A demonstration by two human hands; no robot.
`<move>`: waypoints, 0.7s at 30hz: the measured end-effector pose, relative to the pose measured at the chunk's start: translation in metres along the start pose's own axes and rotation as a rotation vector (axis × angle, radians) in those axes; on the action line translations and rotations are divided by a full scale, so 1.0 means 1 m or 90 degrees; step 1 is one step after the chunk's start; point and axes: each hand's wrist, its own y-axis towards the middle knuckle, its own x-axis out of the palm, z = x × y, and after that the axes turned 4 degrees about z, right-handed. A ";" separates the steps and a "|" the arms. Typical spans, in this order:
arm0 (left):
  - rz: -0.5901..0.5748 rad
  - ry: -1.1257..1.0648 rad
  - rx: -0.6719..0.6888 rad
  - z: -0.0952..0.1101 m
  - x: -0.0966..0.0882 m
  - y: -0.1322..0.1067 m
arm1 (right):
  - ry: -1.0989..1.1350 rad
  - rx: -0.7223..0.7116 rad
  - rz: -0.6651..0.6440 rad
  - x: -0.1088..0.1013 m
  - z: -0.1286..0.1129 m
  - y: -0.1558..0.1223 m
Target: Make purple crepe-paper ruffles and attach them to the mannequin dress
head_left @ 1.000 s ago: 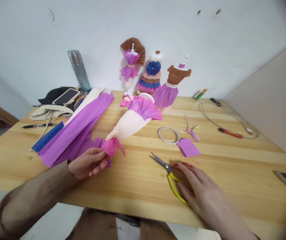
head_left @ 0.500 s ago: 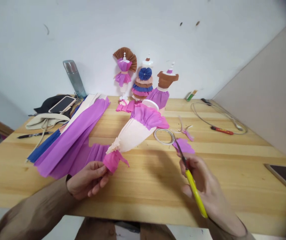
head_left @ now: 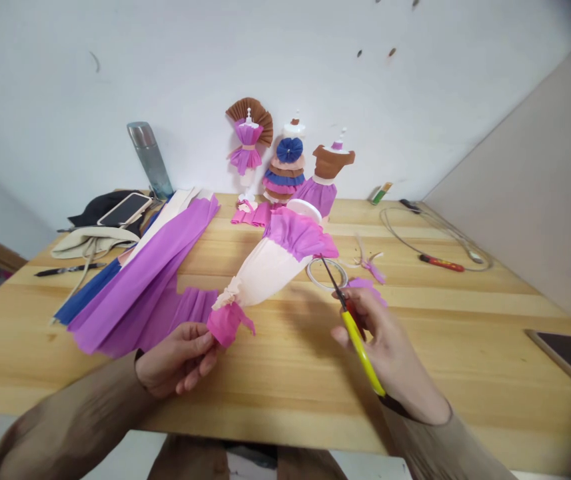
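Note:
My left hand pinches the pink end of a miniature dress form wrapped in crepe paper. Its body is cream, with a purple-pink ruffle and a white round base at the far end; it tilts up and away from me. In my right hand is a pair of scissors with yellow handles, my fingers wrapped round them. The dark blades point up and left, their tips at the ruffle's lower edge; I cannot tell if they touch it. Under them lies a roll of tape.
Three dressed miniature forms stand by the wall. Purple crepe paper, a pen, a phone and a bottle are on the left. Paper scraps, a cable and a second phone lie on the right.
My right hand has moved left and slightly up with the scissors, bringing the blade tips to the ruffle's edge. My left hand and the dress form have barely moved.

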 end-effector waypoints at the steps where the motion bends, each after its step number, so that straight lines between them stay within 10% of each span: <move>1: 0.001 -0.001 0.001 0.000 0.000 0.001 | -0.004 -0.006 0.006 0.000 0.000 0.002; 21: 0.005 0.008 -0.008 0.000 -0.002 0.005 | -0.052 -0.047 0.027 -0.002 0.000 0.015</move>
